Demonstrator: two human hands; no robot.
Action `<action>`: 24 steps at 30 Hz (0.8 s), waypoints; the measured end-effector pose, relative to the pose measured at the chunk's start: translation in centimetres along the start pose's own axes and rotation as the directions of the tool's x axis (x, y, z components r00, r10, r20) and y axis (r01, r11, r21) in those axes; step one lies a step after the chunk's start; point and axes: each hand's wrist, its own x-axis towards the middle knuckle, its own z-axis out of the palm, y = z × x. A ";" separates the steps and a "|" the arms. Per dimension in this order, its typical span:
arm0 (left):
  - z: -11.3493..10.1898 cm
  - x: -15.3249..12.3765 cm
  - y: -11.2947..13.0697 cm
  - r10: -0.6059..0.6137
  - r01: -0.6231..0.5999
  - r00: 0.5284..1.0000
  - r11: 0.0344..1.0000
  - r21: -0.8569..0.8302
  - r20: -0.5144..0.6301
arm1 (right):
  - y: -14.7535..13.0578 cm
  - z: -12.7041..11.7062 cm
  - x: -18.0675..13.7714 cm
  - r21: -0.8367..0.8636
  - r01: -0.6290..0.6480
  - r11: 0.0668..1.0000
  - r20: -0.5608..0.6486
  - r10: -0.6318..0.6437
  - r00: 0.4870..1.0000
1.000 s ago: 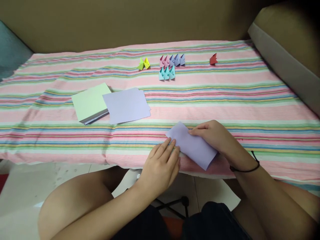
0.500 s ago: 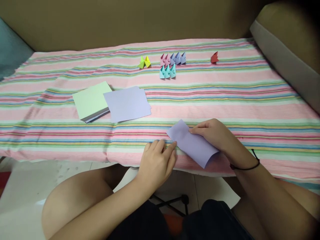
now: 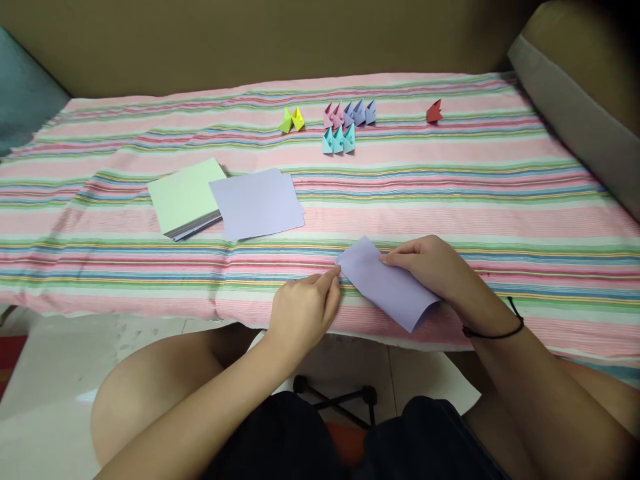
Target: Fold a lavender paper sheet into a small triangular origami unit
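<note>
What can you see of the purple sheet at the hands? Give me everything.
The purple sheet looks like thin, plain paper, apparently folded into a long strip, with no print visible. It lies slantwise near the front edge of the striped cloth, one end toward far left, the other toward near right, where it curls up slightly. The right hand holds its far long side, thumb on top; the left hand has its index fingertip at the left corner.

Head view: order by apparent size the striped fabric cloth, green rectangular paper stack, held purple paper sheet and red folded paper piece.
1. Striped cloth
2. Green stack, purple sheet: too alike to rank
3. Red piece
</note>
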 end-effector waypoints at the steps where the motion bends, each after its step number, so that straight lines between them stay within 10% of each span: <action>1: -0.1 0.0 0.0 -0.012 0.012 1.000 1.000 0.007 0.007 | 0.0 0.0 0.0 0.002 -0.001 1.000 0.001 0.001 1.000; 8: -0.9 1.0 -1.0 -0.130 0.139 0.990 0.974 0.179 -0.059 | 0.0 -0.1 -0.1 -0.012 -0.001 1.000 0.004 0.001 1.000; 11: -0.8 1.3 -1.6 0.051 -0.024 0.981 0.989 0.143 -0.187 | 0.1 0.0 -0.1 -0.020 0.004 1.000 -0.007 -0.004 1.000; 16: 0.5 0.5 -1.0 0.528 -0.524 0.822 0.848 0.081 -0.215 | 0.4 0.2 0.2 0.006 0.028 1.000 -0.010 -0.028 1.000; 24: 1.4 0.7 -1.0 0.441 -0.434 0.865 0.897 0.085 -0.238 | 0.5 0.2 0.2 0.006 0.042 0.999 -0.006 -0.042 0.999</action>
